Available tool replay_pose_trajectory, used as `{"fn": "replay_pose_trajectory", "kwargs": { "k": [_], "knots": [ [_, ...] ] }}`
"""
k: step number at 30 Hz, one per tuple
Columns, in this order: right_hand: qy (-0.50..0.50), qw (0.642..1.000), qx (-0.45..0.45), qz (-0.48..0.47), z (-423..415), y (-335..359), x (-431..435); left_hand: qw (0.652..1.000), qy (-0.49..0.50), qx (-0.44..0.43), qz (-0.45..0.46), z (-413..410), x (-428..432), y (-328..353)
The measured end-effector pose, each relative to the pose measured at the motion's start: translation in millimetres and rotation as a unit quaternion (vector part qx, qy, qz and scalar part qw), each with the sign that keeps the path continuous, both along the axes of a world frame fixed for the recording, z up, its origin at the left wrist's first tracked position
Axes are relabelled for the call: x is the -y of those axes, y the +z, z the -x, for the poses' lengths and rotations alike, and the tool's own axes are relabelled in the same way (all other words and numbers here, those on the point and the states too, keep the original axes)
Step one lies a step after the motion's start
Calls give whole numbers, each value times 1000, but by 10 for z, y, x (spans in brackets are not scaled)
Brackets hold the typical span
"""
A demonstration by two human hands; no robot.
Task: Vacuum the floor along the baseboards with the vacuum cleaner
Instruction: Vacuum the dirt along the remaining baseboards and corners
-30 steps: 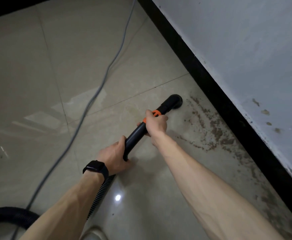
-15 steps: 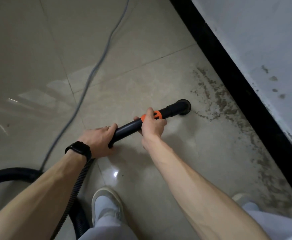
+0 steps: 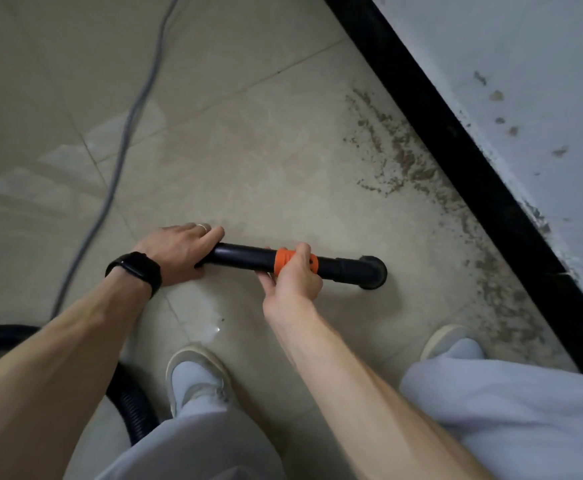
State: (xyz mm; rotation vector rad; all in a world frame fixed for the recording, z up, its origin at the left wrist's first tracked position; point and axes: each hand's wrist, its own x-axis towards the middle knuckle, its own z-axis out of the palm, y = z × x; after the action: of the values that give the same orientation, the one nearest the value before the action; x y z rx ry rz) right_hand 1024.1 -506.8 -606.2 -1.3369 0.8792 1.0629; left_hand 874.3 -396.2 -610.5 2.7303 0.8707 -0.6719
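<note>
The ribbed black hose (image 3: 131, 407) runs along the floor (image 3: 248, 150) at the lower left. A grey power cord (image 3: 127, 126) lies across the tiles toward the top edge. The left hand (image 3: 179, 251), with a black watch (image 3: 137, 270) on its wrist, grips the rear end of the black vacuum wand (image 3: 241, 258), fingers wrapped over the tube. The right hand (image 3: 293, 282) grips the wand at its orange collar (image 3: 281, 261), thumb and fingers closed round it. The round nozzle (image 3: 373, 271) rests on the floor, near the black baseboard (image 3: 456, 150) at the floor's right edge but apart from it. A band of brown dirt (image 3: 404, 161) lies along the baseboard.
</note>
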Motion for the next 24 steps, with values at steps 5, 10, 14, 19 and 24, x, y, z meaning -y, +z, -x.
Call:
{"fn": "replay_pose_trajectory", "kwargs": {
  "k": [5, 10, 14, 19, 24],
  "knots": [
    [74, 996, -19, -34, 104, 44, -242, 997, 64, 24, -30, 262, -61, 69],
    [226, 970, 17, -91, 79, 57, -751, 985, 164, 12, -46, 423, -107, 186],
    [281, 951, 40, -126, -51, -6, -1025, 981, 188, 14, -51, 344, -103, 197],
    [286, 946, 67, -139, -260, -118, -1106, 981, 190, 11, -45, 88, -63, 136],
    [313, 935, 125, -112, -581, -157, -1230, 976, 216, 24, -12, -302, -22, 44]
  ]
}}
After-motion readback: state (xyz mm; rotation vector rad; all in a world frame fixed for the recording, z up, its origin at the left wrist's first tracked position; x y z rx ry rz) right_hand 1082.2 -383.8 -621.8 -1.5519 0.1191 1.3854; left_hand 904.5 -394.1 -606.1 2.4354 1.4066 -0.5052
